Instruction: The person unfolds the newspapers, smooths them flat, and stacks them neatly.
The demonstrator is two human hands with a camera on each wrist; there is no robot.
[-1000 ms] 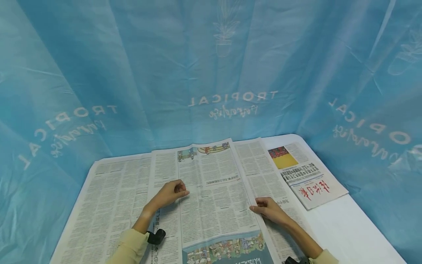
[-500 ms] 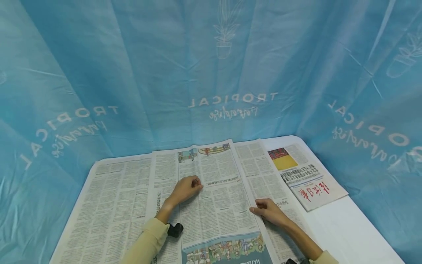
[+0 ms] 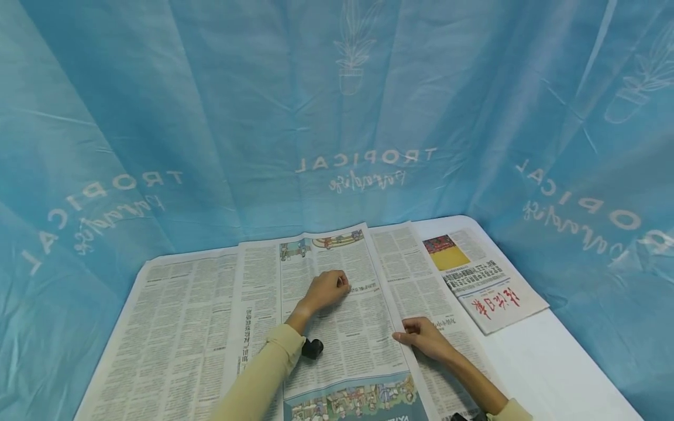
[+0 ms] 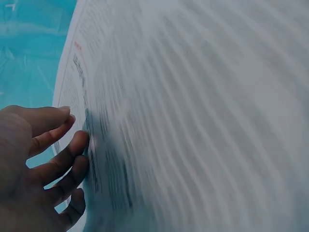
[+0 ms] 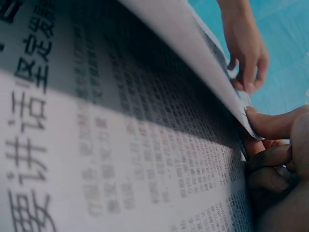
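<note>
The top newspaper sheet (image 3: pixel 363 342) lies spread over other sheets (image 3: pixel 174 327) on the table (image 3: pixel 558 368). The right hand (image 3: pixel 425 337) pinches its right edge; the left hand (image 3: pixel 326 289), loosely curled and holding nothing, is over its middle. Rightward lies a folded newspaper (image 3: pixel 495 292).

The left hand (image 3: pixel 327 290) curls loosely, farther forward than the pinching right hand (image 3: pixel 425 337).

The newspaper (image 3: pixel 363 327) is grey-white with dark print, the curtain (image 3: pixel 253 128) blue with white lettering, the counter (image 3: pixel 547 362) white.
</note>
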